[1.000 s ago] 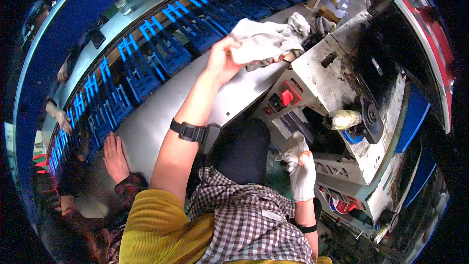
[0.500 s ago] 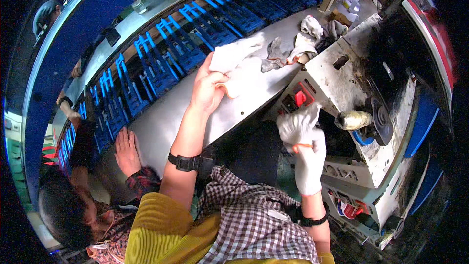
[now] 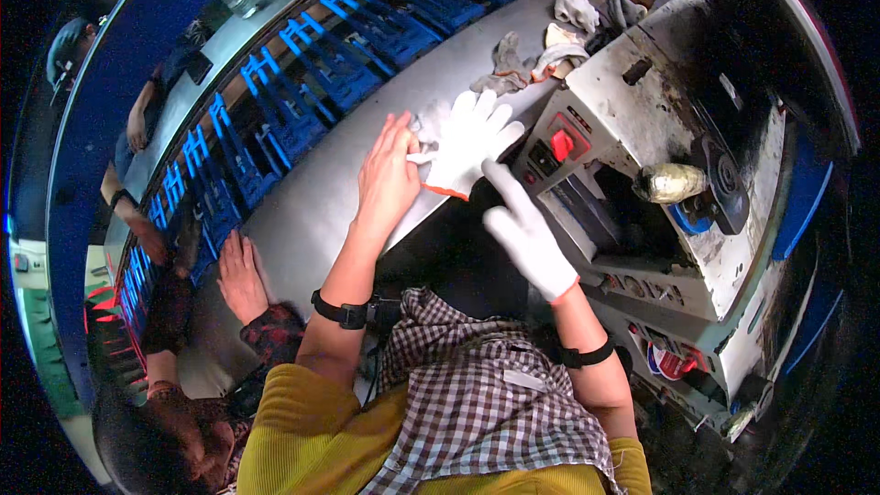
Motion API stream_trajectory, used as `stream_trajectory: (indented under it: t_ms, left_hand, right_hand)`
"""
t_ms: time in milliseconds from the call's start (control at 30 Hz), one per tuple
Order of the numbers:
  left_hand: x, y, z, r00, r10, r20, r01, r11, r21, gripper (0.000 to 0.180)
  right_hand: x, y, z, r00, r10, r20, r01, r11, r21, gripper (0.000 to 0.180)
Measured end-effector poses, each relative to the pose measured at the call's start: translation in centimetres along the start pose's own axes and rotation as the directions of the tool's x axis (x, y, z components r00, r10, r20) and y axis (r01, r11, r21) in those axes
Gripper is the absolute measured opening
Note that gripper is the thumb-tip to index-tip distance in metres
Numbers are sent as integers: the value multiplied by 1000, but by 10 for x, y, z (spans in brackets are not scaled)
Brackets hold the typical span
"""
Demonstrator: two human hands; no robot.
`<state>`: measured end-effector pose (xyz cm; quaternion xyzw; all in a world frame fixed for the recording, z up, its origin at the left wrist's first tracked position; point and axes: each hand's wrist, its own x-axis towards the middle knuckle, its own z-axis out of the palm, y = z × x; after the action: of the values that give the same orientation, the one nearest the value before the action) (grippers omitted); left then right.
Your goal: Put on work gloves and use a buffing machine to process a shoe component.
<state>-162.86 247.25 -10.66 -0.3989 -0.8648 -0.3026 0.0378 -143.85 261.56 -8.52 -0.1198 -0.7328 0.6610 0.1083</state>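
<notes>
A white knit glove [image 3: 469, 139] with an orange cuff is spread out at the edge of the metal table, its fingers pointing away from me. My bare left hand [image 3: 387, 174] is at its left side, fingers stretched upward, touching or nearly touching the glove's thumb. My right hand [image 3: 524, 234] wears a matching white glove. It is to the right of the cuff, its index finger and thumb apart and reaching toward it; I see nothing held there. The other fingers of that hand are hard to make out.
The metal table [image 3: 312, 174] runs diagonally, with a row of blue racks [image 3: 367, 64] behind it. Used gloves [image 3: 559, 50] lie at its far right. A worn machine [image 3: 623, 119] with a red switch [image 3: 561, 144] stands right. At left, a co-worker's hand [image 3: 243, 280] rests on the table.
The white fabric once raised in my left hand and the bunched glove at my right hand are no longer held so; a glove is now spread flat. My right hand has moved left toward it.
</notes>
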Motion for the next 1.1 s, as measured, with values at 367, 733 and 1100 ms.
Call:
stream_trajectory:
  t_ms: [367,733,1100]
  left_hand:
    - [-27,1,6,999,-39,25,39,999,17,44]
    - [-11,46,-18,910,-30,-414,-109,945,-308,26]
    - [-79,106,6,970,153,-189,-231,825,-515,38]
  right_hand:
    - [-46,11,-12,992,83,92,-85,-86,993,104]
    - [-44,7,-7,976,88,201,-217,259,941,102]
    - [-35,-4,-2,984,106,-141,89,390,916,65]
